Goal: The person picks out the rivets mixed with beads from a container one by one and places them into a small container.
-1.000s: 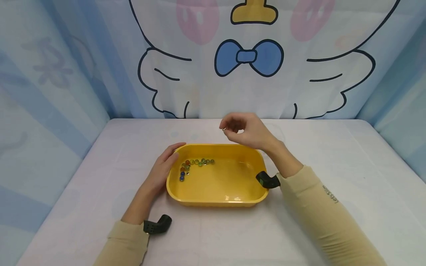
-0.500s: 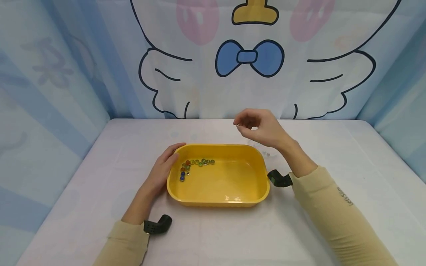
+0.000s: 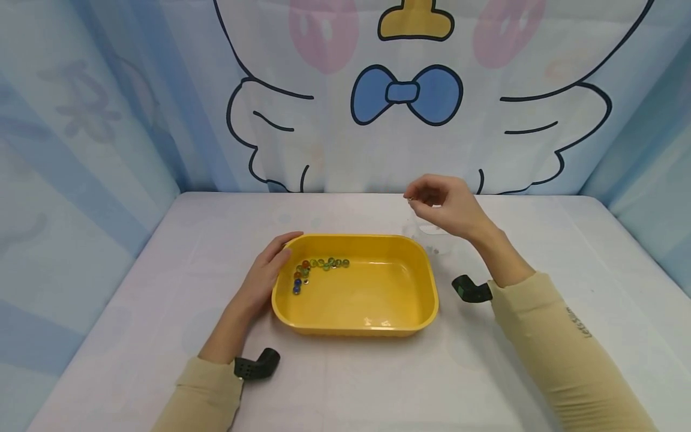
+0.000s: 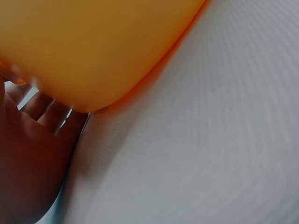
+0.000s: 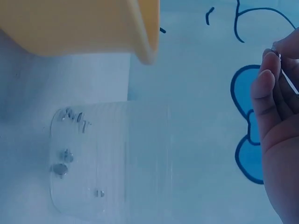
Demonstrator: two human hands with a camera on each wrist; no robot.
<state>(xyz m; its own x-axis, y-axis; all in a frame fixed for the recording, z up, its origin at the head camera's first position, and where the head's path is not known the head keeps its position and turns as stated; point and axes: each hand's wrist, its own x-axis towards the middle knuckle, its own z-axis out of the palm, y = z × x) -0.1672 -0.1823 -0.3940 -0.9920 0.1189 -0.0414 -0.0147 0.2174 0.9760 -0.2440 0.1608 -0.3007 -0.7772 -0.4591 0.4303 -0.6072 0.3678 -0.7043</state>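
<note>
A yellow tray (image 3: 372, 300) stands on the table with several glass marbles (image 3: 305, 264) along its left and back inside edges. My left hand (image 3: 259, 282) holds the tray's left end, thumb at the rim and fingers along the outer wall (image 4: 107, 60). Behind the tray's back right corner, my right hand (image 3: 448, 207) pinches a small shiny bead (image 3: 410, 198) between thumb and fingertip; the fingers partly hide it. Below that hand is a clear container (image 5: 140, 154) with several small shiny pieces (image 5: 60, 169) at its bottom.
A white cloth covers the table (image 3: 162, 336). Behind it hangs a printed curtain (image 3: 324, 138) with a blue bow. Black wrist cameras (image 3: 471, 289) sit on both wrists.
My right hand has moved right, from above the tray's back edge to above the clear container, still pinching the bead. The left hand stays at the tray.
</note>
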